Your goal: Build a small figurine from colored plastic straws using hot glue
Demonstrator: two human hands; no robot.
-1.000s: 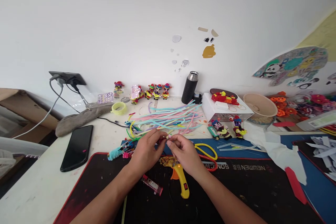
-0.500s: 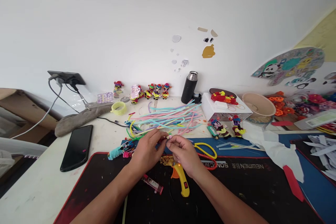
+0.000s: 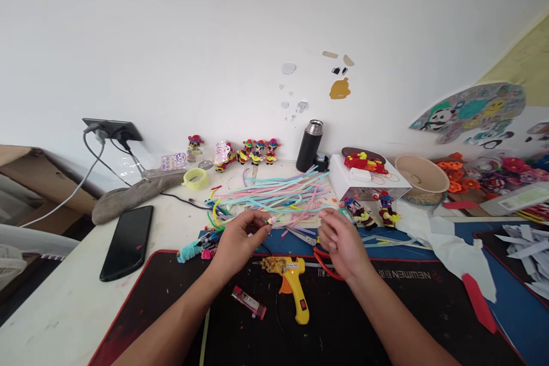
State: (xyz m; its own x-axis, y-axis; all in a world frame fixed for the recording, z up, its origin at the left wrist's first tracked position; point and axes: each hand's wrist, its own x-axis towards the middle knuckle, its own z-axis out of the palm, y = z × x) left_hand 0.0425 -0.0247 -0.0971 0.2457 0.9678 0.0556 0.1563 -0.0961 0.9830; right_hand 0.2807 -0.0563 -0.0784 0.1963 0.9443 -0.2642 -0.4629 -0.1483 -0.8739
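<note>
My left hand (image 3: 240,243) is closed in a pinch on a small pink-and-white piece (image 3: 272,220), too tiny to name surely. To its right, my right hand (image 3: 344,246) is raised with curled fingers, thumb and forefinger together; what they hold, if anything, does not show. Scissors (image 3: 305,237) lie partly behind the right hand, their orange handle below it. Between my forearms a yellow glue gun (image 3: 295,291) lies on the black mat (image 3: 369,326), its small light glowing. A red lighter (image 3: 249,302) is left of it.
Pastel pipe cleaners (image 3: 274,189) are heaped behind my hands. Small figures (image 3: 258,151) line the wall beside a black thermos (image 3: 309,146). At right are a white box (image 3: 369,183) and a bowl (image 3: 422,174); at left, a phone (image 3: 127,243) and a tape roll (image 3: 195,178).
My hands have come apart. The right hand has moved right, over the scissors handles, while the left keeps the small pink-and-white piece. The glue gun's body is now uncovered.
</note>
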